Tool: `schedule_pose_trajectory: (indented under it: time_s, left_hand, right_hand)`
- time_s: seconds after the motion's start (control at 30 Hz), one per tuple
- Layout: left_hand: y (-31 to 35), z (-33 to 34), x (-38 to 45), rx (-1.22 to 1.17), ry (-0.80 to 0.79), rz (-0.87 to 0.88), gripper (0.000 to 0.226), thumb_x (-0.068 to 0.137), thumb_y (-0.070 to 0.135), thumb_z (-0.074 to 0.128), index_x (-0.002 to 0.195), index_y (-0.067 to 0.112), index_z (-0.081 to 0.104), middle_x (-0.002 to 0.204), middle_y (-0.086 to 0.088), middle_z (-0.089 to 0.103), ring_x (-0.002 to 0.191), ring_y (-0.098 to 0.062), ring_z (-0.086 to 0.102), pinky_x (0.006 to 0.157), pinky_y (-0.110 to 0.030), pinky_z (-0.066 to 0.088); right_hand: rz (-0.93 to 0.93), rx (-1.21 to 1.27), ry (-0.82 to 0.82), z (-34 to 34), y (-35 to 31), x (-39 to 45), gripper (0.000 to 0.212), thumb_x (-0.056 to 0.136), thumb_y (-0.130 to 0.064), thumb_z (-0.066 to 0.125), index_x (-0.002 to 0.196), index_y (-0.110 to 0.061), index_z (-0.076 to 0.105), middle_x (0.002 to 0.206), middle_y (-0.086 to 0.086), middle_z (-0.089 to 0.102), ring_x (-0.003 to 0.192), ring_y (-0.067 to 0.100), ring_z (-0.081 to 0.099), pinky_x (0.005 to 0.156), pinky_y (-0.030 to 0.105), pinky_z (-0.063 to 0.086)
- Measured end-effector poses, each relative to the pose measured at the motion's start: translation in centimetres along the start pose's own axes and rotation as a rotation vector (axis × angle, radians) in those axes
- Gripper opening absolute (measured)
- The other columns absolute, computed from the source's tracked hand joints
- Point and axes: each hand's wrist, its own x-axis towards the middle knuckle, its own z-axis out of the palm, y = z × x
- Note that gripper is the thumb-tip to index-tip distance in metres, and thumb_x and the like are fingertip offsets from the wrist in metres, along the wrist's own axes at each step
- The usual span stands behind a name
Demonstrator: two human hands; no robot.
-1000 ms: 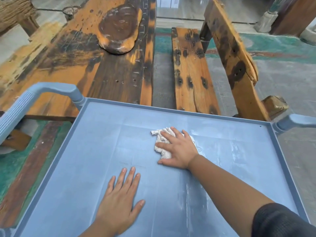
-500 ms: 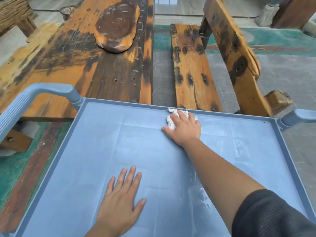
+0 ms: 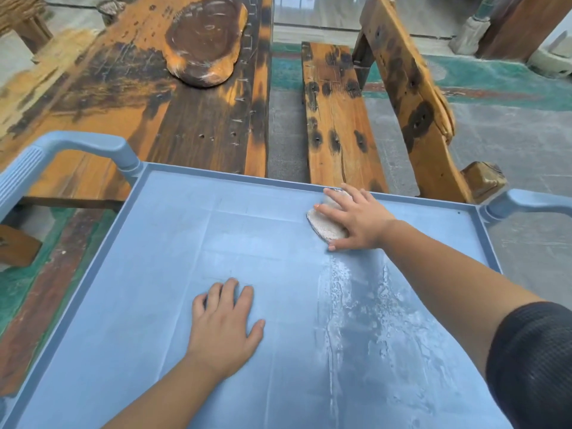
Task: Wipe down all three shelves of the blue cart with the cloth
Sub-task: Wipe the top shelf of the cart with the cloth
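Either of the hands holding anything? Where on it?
Right hand presses the cloth flat on the top shelf from above, by the far rim, not gripping it. Left hand rests on the shelf, holding nothing.

The left hand [image 3: 224, 329] lay palm down near the body while the right hand [image 3: 356, 219] reached forward, fingers spread flat.

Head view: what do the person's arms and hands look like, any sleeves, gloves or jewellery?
The left hand and right hand are bare: no gloves, rings or watch. The left forearm and right forearm are bare. A black, finely textured sleeve covers the right upper arm; the left upper arm is out of frame.
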Motion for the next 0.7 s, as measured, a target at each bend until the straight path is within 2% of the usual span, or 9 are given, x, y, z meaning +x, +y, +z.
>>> schedule_pose_trajectory:
  time_s: [0.03, 0.1, 0.17, 0.23, 0.33, 0.43, 0.53, 0.6, 0.7]
  left_hand:
    - [0.8, -0.1, 1.6, -0.009, 0.007, -0.008, 0.057, 0.078, 0.057, 0.047, 0.122, 0.021, 0.052, 0.131, -0.010, 0.050, 0.116, -0.032, 0.045, 0.091, -0.048, 0.032]
    - [2.5, -0.2, 4.7, 0.004, -0.029, 0.000, 0.065, 0.082, 0.061, 0.038, 0.140, 0.030, 0.039, 0.150, -0.010, 0.034, 0.136, -0.032, 0.029, 0.103, -0.052, 0.023]
    - [3.3, 0.8, 7.1, 0.029, -0.073, -0.003, 0.072, 0.085, 0.068, 0.024, 0.150, 0.039, 0.015, 0.163, -0.002, 0.006, 0.147, -0.029, 0.001, 0.111, -0.056, 0.004]
    - [3.3, 1.6, 8.0, 0.046, -0.080, -0.012, 0.074, 0.084, 0.071, 0.018, 0.150, 0.042, 0.005, 0.163, 0.002, -0.004, 0.147, -0.028, -0.008, 0.111, -0.057, -0.002]
    - [3.1, 1.9, 8.0, 0.055, -0.070, -0.003, 0.074, 0.084, 0.073, 0.016, 0.150, 0.043, 0.002, 0.163, 0.003, -0.006, 0.147, -0.028, -0.010, 0.112, -0.057, -0.003]
    - [3.1, 1.8, 8.1, 0.036, -0.082, -0.006, 0.074, 0.084, 0.073, 0.014, 0.150, 0.043, 0.000, 0.163, 0.004, -0.008, 0.147, -0.027, -0.013, 0.113, -0.056, -0.002]
    - [3.1, 1.8, 8.1, 0.022, -0.075, -0.004, 0.074, 0.084, 0.073, 0.014, 0.149, 0.044, 0.000, 0.163, 0.005, -0.009, 0.147, -0.026, -0.013, 0.114, -0.056, -0.001]
    - [3.0, 1.9, 8.1, 0.029, -0.066, -0.004, 0.074, 0.083, 0.073, 0.014, 0.150, 0.044, 0.001, 0.163, 0.005, -0.008, 0.147, -0.026, -0.012, 0.113, -0.056, -0.001]
    - [3.0, 1.7, 8.1, 0.032, -0.067, -0.007, 0.074, 0.083, 0.073, 0.013, 0.150, 0.043, 0.002, 0.163, 0.004, -0.007, 0.147, -0.026, -0.010, 0.113, -0.055, 0.000]
  right_hand:
    - [-0.066, -0.032, -0.015, 0.1, 0.0, 0.6, 0.095, 0.071, -0.092, 0.024, 0.152, -0.045, 0.010, 0.164, -0.002, 0.007, 0.147, 0.035, 0.006, 0.115, 0.057, 0.017]
    - [-0.111, -0.027, -0.058, 0.3, 0.0, 1.5, 0.090, 0.074, -0.089, 0.022, 0.152, -0.044, 0.012, 0.163, -0.004, 0.013, 0.148, 0.033, 0.008, 0.115, 0.054, 0.018]
    - [-0.038, 0.092, -0.034, 1.2, 0.0, 1.9, 0.086, 0.077, -0.086, 0.028, 0.151, -0.043, 0.019, 0.161, -0.004, 0.021, 0.147, 0.028, 0.016, 0.115, 0.051, 0.021]
    - [0.111, 0.218, 0.025, 2.0, -0.3, 1.8, 0.085, 0.075, -0.085, 0.026, 0.149, -0.044, 0.024, 0.160, -0.006, 0.025, 0.147, 0.023, 0.019, 0.116, 0.050, 0.021]
    - [0.307, 0.303, 0.065, 2.3, -1.5, 1.9, 0.077, 0.077, -0.078, 0.023, 0.147, -0.048, 0.026, 0.160, -0.010, 0.024, 0.146, 0.020, 0.021, 0.114, 0.053, 0.023]
    - [0.441, 0.372, 0.026, 2.1, -2.6, 1.6, 0.063, 0.085, -0.064, 0.026, 0.147, -0.048, 0.024, 0.162, -0.010, 0.020, 0.147, 0.021, 0.017, 0.111, 0.055, 0.025]
    - [0.593, 0.422, 0.000, 2.3, -4.4, 0.4, 0.062, 0.090, -0.061, 0.026, 0.149, -0.045, 0.021, 0.162, -0.006, 0.018, 0.148, 0.025, 0.015, 0.111, 0.055, 0.025]
    - [0.615, 0.452, -0.008, 2.3, -5.8, -0.7, 0.061, 0.091, -0.059, 0.025, 0.150, -0.043, 0.020, 0.162, -0.006, 0.019, 0.149, 0.026, 0.014, 0.113, 0.054, 0.024]
    - [0.547, 0.484, -0.023, 2.4, -7.7, -2.9, 0.061, 0.090, -0.056, 0.022, 0.149, -0.043, 0.023, 0.161, -0.009, 0.023, 0.148, 0.024, 0.016, 0.116, 0.050, 0.022]
